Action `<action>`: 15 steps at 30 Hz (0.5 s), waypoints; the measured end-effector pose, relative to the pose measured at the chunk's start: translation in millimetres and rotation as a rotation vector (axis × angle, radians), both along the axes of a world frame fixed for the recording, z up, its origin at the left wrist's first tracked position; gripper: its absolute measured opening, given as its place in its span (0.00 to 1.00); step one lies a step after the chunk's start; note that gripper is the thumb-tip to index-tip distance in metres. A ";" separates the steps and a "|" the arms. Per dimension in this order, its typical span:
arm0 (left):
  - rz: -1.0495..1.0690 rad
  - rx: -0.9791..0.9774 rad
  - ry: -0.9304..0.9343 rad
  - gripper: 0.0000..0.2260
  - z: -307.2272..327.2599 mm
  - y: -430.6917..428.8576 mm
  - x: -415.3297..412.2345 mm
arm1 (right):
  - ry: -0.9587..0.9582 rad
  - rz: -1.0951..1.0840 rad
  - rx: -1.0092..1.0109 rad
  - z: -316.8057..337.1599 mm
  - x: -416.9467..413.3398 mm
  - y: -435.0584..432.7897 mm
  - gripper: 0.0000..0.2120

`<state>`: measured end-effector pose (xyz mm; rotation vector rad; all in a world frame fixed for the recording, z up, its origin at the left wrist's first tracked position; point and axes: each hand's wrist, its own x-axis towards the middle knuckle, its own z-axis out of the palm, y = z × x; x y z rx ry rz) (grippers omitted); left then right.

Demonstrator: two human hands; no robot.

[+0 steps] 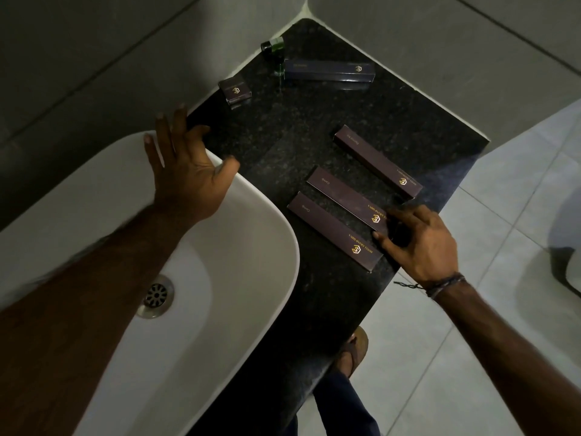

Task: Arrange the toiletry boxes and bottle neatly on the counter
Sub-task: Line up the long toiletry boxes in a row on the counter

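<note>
On the dark granite counter (283,146) lie three long purple boxes side by side: a near comb box (333,231), a second comb box (342,196) and a third long box (377,162). My right hand (421,243) rests at the near ends of the two comb boxes, fingertips touching them, not closed round either. Farther back lies another long box (330,71), with a small green bottle (273,47) on its side beside it. A small square box (235,91) stands near the wall. My left hand (185,171) is spread open over the sink rim, holding nothing.
A white basin (257,247) with a metal drain (156,295) fills the left. Grey tiled walls meet at the counter's far corner. The counter's right edge drops to a tiled floor (471,341), where my sandalled foot (353,354) stands.
</note>
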<state>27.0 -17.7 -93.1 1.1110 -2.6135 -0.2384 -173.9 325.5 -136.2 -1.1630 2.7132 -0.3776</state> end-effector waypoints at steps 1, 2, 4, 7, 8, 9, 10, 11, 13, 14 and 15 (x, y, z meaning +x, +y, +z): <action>0.000 0.003 0.001 0.29 0.6 -0.1 -0.1 | 0.007 -0.002 -0.001 1.2 0.4 0.6 0.32; 0.000 0.005 0.000 0.29 1.1 -0.1 -0.1 | 0.027 -0.017 -0.014 2.6 0.5 2.4 0.32; 0.000 0.002 -0.006 0.30 2.1 0.3 0.0 | 0.109 -0.082 -0.088 6.6 -3.0 5.5 0.31; -0.008 -0.003 -0.004 0.30 2.4 1.8 0.9 | 0.177 -0.145 -0.163 9.7 -18.6 -3.6 0.28; -0.009 -0.002 -0.003 0.30 2.6 2.2 0.9 | 0.161 -0.162 -0.147 8.8 -26.6 -8.9 0.28; -0.008 -0.002 -0.002 0.30 3.1 2.2 0.6 | 0.132 -0.180 -0.115 7.0 -35.0 -14.3 0.27; -0.007 -0.003 -0.003 0.29 3.7 2.4 0.3 | 0.102 -0.193 -0.080 4.8 -42.8 -18.7 0.28; -0.006 -0.003 -0.002 0.29 4.3 2.4 0.1 | 0.079 -0.195 -0.049 2.7 -49.3 -21.4 0.28; -0.007 0.002 -0.003 0.29 5.0 2.0 -0.6 | 0.065 -0.177 -0.008 -1.9 -56.8 -21.5 0.26; -0.006 0.002 -0.005 0.30 5.2 2.3 -0.6 | 0.060 -0.170 0.002 -4.2 -57.8 -19.3 0.25; -0.003 -0.001 -0.008 0.29 5.4 2.6 -0.3 | 0.053 -0.166 0.005 -6.6 -58.0 -17.2 0.24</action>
